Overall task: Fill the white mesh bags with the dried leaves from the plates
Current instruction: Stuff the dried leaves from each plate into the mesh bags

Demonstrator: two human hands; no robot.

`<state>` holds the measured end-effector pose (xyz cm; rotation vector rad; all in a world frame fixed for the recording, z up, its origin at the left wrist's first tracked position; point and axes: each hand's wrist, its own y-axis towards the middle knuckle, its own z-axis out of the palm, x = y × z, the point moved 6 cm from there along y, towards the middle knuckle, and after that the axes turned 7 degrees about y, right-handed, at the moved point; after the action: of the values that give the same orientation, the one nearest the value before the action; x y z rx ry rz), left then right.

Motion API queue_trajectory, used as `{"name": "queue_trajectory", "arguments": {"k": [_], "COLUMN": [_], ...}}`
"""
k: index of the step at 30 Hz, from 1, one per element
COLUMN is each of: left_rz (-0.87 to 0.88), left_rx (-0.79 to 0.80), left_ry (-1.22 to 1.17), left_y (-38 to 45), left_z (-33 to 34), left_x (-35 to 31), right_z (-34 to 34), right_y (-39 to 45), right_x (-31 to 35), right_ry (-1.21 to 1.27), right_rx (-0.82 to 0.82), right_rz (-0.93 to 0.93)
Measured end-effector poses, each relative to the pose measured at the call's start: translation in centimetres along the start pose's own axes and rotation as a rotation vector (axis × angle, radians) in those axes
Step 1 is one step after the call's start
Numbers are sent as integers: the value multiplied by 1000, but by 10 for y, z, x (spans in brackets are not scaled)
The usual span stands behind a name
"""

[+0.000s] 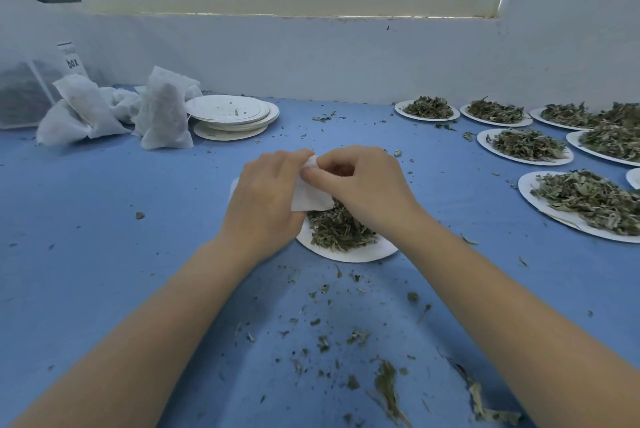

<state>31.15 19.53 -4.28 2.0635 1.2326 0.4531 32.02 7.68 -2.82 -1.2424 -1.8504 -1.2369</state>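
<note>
Here both hands, left hand [263,199] and right hand [363,185], pinch the mesh bag [310,195] over the mid-table plate [349,252]; spread its mouth wide before scooping leaves [337,230].

We held a small white mesh bag [309,193] above the near white paper plate [349,252], which carried a loose heap of dried green leaves [337,228]. Several filled white mesh bags [162,112] lay bunched at the far left of the table beside a stack of emptied white plates [232,116]. More leaf-laden white plates [526,145] sat at the right.
</note>
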Motion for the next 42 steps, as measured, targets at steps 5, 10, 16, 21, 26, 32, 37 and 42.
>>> {"name": "queue_trajectory", "arguments": {"k": [5, 10, 16, 21, 26, 32, 37, 42], "left_rz": [17, 41, 98, 107, 51, 33, 20, 15], "left_rx": [-29, -37, -35, -49, 17, 173, 142, 99], "left_ry": [93, 138, 184, 143, 29, 35, 66, 160], "left_y": [1, 2, -1, -2, -1, 12, 11, 6], "left_z": [-1, -2, -3, -4, -7, -2, 1, 1], "left_x": [0, -2, -4, -6, -11, -8, 3, 4], "right_z": [3, 16, 23, 23, 15, 20, 28, 34], "right_y": [-1, -2, -4, -6, -3, -9, -11, -11], "right_x": [-2, -5, -7, -4, -6, 4, 7, 7], "right_ry": [161, 522, 801, 792, 647, 521, 593, 585], "right_rx": [17, 183, 313, 376, 335, 498, 521, 537], "right_rz": [86, 241, 412, 441, 396, 278, 253, 241]}}
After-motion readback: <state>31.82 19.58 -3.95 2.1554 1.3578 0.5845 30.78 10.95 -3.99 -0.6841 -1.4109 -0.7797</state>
